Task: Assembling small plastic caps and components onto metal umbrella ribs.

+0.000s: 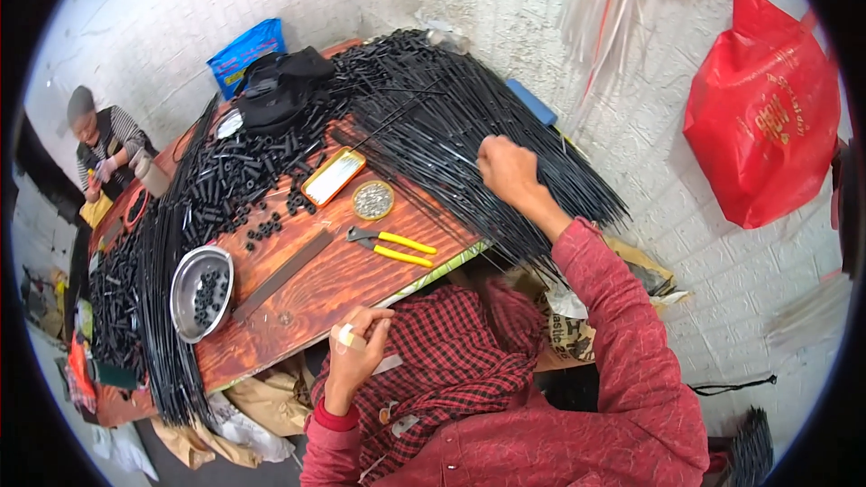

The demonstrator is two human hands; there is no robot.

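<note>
My right hand (510, 169) is over the wide heap of thin black rods (451, 131) at the far right of the table. Its fingers are curled closed, and what they hold, if anything, is hidden. My left hand (356, 348) is near the front table edge, above the red checked cloth (460, 338) on my lap. Its fingers are bent together, with pale tape round one of them; I cannot make out anything in the grip. Nearest to it on the table are yellow-handled pliers (403, 248) and a flat dark strip (287, 272).
A metal bowl (185, 329) holds small black rings. Beside the pliers are a round tin of small metal pieces (373, 200) and an orange-rimmed tray (334, 176). Black tubes (239, 167) lie heaped behind. A person (108, 140) works at far left; a red bag (762, 113) hangs at right.
</note>
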